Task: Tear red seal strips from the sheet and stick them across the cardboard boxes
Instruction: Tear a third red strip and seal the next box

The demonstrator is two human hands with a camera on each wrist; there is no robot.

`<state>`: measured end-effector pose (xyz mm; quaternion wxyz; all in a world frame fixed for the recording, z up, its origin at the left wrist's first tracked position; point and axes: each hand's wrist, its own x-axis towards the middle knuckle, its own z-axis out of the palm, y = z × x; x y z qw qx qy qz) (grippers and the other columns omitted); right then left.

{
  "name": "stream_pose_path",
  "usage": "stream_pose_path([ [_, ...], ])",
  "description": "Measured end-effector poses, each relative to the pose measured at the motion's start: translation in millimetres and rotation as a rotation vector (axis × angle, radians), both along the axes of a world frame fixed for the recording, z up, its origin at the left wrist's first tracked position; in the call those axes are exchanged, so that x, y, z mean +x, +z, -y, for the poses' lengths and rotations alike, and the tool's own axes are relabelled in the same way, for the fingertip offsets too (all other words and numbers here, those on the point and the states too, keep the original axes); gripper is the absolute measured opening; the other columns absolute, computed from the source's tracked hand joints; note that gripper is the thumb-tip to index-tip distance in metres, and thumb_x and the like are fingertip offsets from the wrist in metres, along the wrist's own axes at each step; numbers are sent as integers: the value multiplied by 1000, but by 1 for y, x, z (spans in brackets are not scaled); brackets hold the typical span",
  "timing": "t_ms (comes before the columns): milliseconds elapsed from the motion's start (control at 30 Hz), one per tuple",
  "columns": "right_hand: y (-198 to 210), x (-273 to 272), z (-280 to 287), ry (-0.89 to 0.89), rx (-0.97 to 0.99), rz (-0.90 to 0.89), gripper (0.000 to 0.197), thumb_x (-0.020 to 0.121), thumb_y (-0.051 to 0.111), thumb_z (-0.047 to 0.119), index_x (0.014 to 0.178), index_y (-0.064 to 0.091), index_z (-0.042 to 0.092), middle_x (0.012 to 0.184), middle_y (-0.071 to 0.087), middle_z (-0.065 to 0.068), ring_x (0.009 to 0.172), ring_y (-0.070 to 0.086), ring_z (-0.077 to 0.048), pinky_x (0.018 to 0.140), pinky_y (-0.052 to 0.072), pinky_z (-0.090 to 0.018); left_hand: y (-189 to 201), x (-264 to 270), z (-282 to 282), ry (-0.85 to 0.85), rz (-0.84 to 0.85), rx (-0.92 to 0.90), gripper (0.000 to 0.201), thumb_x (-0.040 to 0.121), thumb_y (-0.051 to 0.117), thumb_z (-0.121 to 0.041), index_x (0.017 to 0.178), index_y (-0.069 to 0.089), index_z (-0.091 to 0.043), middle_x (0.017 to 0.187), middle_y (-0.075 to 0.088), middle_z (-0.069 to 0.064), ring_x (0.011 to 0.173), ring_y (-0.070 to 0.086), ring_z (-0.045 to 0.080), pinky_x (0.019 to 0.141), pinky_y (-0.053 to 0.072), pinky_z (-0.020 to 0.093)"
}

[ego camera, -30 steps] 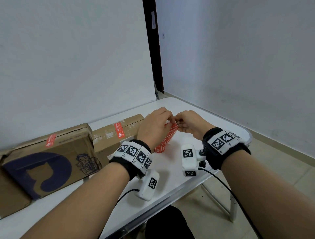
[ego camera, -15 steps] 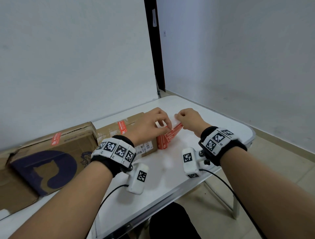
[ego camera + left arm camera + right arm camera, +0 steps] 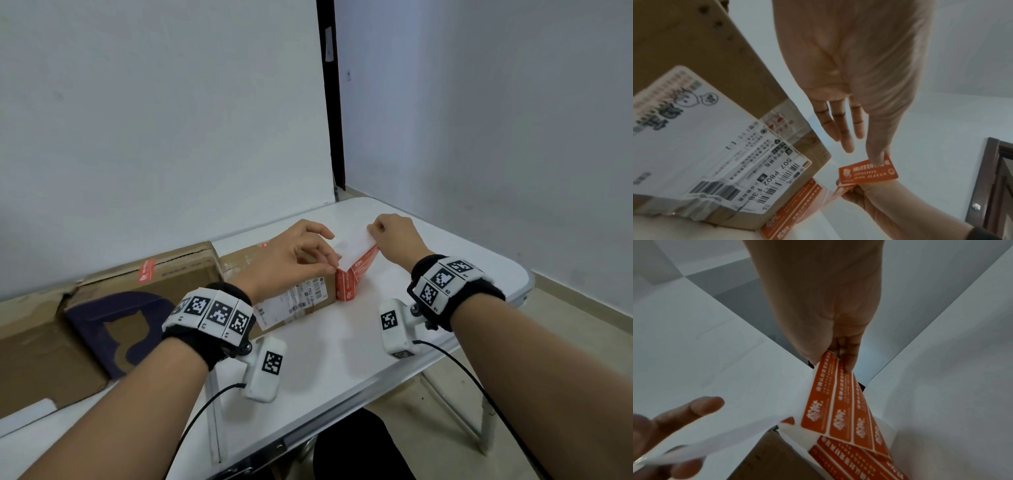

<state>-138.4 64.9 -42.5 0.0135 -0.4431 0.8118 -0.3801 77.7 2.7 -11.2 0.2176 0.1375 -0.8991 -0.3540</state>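
The sheet of red seal strips (image 3: 346, 287) hangs above the white table (image 3: 342, 346), at the corner of a cardboard box with a shipping label (image 3: 294, 303). My right hand (image 3: 372, 236) pinches the sheet's far top edge; the right wrist view shows the sheet (image 3: 840, 404) under thumb and fingers. My left hand (image 3: 334, 270) pinches the end of one red strip (image 3: 867, 170), which stretches between both hands with its white back (image 3: 356, 250) turned up. This box bears a red seal (image 3: 265, 245). A larger box with a dark blue cat print (image 3: 137, 308) bears another red seal (image 3: 146, 274).
Both boxes stand along the left and back of the table, against the white wall. Bare tabletop lies in front of and to the right of the sheet. The table's front edge (image 3: 376, 380) runs just below my wrists. A dark door frame (image 3: 332, 102) stands behind.
My hands have drawn apart, left hand toward me and right hand away. The strip now stretches out between them with its white back up, where the sheet was bunched before.
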Motion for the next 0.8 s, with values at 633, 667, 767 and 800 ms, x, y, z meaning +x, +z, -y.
stream_pose_path([
  [633, 62, 87, 22, 490, -240, 251, 15, 86, 65, 18, 92, 72, 6, 85, 70, -2, 72, 61, -7, 63, 49, -15, 46, 50, 34, 468, -276, 672, 5, 83, 69, -15, 85, 72, -19, 97, 69, -2, 98, 59, 13, 80, 49, 24],
  [667, 63, 95, 26, 514, -253, 249, 13, 86, 65, 18, 91, 72, 8, 83, 70, 0, 71, 61, -6, 62, 49, -14, 47, 56, 36, 486, -280, 659, 5, 83, 69, -16, 87, 72, -18, 95, 69, -4, 98, 59, 12, 82, 49, 24],
  [767, 65, 121, 39, 559, -292, 181, 10, 86, 66, 20, 89, 71, 12, 81, 69, 3, 69, 62, -4, 61, 50, -12, 51, 76, 44, 527, -276, 616, 9, 83, 69, -18, 91, 73, -18, 96, 69, -5, 98, 58, 10, 85, 47, 26],
  [800, 65, 130, 43, 572, -297, 164, 11, 86, 67, 20, 90, 71, 11, 81, 70, 2, 68, 62, -4, 61, 51, -12, 52, 83, 48, 540, -273, 602, 8, 83, 69, -19, 90, 73, -19, 97, 70, -5, 98, 58, 10, 83, 46, 26],
])
